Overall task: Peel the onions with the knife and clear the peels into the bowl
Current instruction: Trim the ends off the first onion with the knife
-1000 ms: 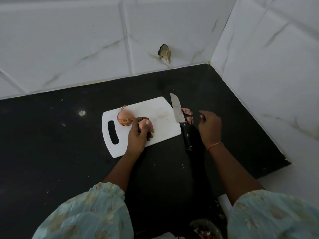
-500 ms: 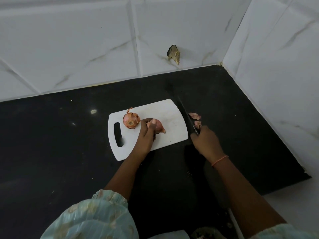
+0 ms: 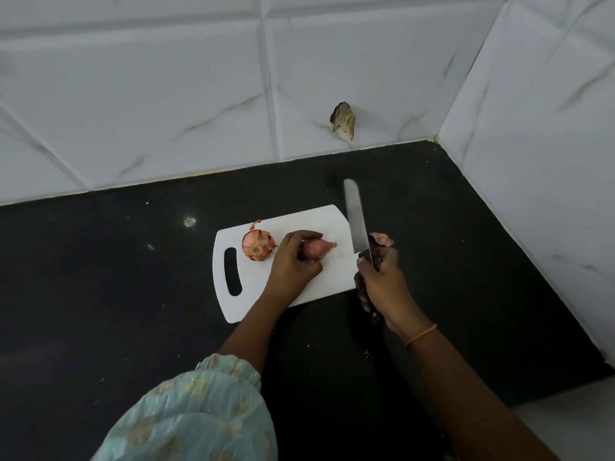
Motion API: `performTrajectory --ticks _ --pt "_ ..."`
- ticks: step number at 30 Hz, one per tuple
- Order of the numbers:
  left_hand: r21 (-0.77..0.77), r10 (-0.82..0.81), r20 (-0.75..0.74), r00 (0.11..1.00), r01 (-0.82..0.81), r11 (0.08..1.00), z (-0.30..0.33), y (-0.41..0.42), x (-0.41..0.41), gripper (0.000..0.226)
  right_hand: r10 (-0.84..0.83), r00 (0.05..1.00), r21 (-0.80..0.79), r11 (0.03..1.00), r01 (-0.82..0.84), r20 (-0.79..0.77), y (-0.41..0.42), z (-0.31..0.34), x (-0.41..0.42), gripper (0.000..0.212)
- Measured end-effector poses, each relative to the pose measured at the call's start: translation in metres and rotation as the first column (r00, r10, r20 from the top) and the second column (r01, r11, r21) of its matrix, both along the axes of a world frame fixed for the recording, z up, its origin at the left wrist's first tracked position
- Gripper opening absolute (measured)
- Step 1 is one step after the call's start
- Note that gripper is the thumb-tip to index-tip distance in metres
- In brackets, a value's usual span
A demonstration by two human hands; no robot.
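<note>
On the black desk, seen from the head camera, a white cutting board lies at a slight angle, its handle slot toward the left and its far right corner near the knife. The left hand rests on the board with its fingers curled round a small pink onion, whose pointed tip sticks out to the right, toward the blade. A second onion, with loose brown skin still on it, sits on the board just beside the left hand, between the hand and the handle slot. The right hand is clenched round the knife handle at the board's right edge; the blade points away from the person, up toward the tiled wall, and hangs over the board's right rim and the desk beyond it. A few pink peels lie on the desk just right of the blade, touching or nearly touching the right hand's knuckles. White tiled walls close the desk at the back and along the right side, meeting in a corner beyond the knife tip. Wide bare desk stretches to the left of the board and in front of it, toward the person's pale green sleeve. A chipped spot marks the back wall above the board.
</note>
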State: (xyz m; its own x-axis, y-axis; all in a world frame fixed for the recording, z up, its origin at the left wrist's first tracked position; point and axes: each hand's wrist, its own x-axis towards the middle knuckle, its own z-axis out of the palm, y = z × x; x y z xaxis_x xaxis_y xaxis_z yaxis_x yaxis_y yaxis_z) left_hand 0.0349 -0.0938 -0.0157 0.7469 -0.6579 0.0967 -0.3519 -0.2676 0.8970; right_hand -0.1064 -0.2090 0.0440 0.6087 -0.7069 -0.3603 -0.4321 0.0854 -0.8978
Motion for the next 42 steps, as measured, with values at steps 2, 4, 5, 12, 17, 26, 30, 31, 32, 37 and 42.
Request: performTrajectory --ticks 2,4,5,12,17,26,30,31,32,37,42 --pt "-0.033 0.005 0.085 0.996 -0.002 0.999 -0.003 0.002 -0.003 0.05 0.081 0.996 -0.119 0.989 -0.086 -0.046 0.004 -0.004 0.0 0.022" --pt "-0.04 0.009 0.123 0.992 -0.004 0.999 -0.005 0.002 -0.004 0.049 0.16 0.981 -0.233 0.955 -0.182 -0.11 0.009 -0.007 0.0 0.021" --pt "-0.037 0.011 0.123 0.992 -0.006 0.999 -0.006 0.002 -0.004 0.048 0.178 0.975 -0.257 0.944 -0.207 -0.132 0.011 -0.009 -0.001 0.021" --pt "-0.044 0.056 0.083 0.995 -0.053 0.998 -0.008 -0.001 -0.004 0.047 0.163 0.978 -0.347 0.917 -0.197 -0.127 0.011 -0.009 0.0 0.022" --pt "-0.001 0.086 0.058 0.995 -0.086 0.996 -0.01 -0.002 -0.004 0.053 0.205 0.946 -0.404 0.866 -0.295 -0.251 0.01 -0.014 -0.003 0.024" --pt "-0.002 0.091 0.049 0.995 -0.091 0.996 -0.008 -0.001 -0.005 0.052 0.251 0.873 -0.426 0.794 -0.433 -0.418 0.005 -0.013 -0.003 0.038" --pt "0.007 0.078 0.046 0.996 -0.078 0.997 -0.009 -0.001 -0.007 0.051 0.223 0.828 -0.484 0.722 -0.495 -0.514 0.004 -0.01 0.001 0.037" --pt "0.009 0.08 0.048 0.996 -0.081 0.997 -0.009 -0.002 -0.007 0.051 0.221 0.821 -0.49 0.71 -0.505 -0.526 0.004 -0.009 0.002 0.036" --pt "0.007 0.087 0.045 0.995 -0.088 0.996 -0.009 -0.003 -0.007 0.051 0.223 0.82 -0.494 0.705 -0.509 -0.527 0.004 -0.009 0.004 0.035" --pt "-0.006 0.115 0.03 0.993 -0.115 0.993 -0.009 -0.005 -0.007 0.051 0.29 0.824 -0.416 0.752 -0.511 -0.487 -0.002 -0.009 0.007 0.035" --pt "0.005 0.112 0.037 0.993 -0.112 0.994 -0.011 -0.005 -0.006 0.053 0.35 0.827 -0.326 0.796 -0.51 -0.44 -0.012 -0.008 0.003 0.034"
